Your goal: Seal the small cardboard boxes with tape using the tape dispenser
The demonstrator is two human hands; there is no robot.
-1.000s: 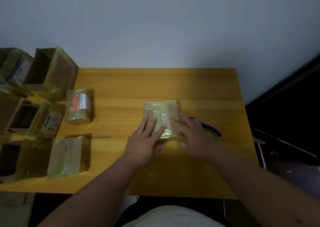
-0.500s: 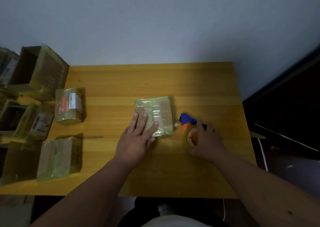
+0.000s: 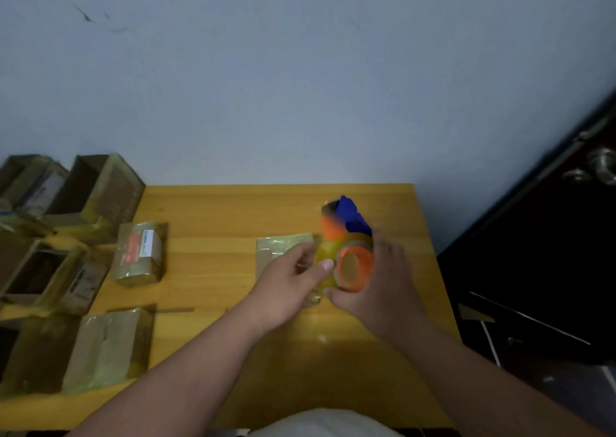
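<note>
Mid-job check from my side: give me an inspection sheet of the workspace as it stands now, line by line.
Surface: wooden table, set against a plain wall.
Job's things: small taped box at table centre, partly under the hands; tape dispenser, blue and orange with a tape roll, raised beside the box's right edge.
Clutter: labelled box and a larger wrapped box at left; open cartons stacked at the far left edge.
Grips: right hand holds the dispenser; left hand reaches to the roll, thumb at the tape; blur hides whether it pinches the tape.
Cables: a thin white line on the floor at right, unclear what.
Surroundings: dark door with a metal handle at right.
</note>
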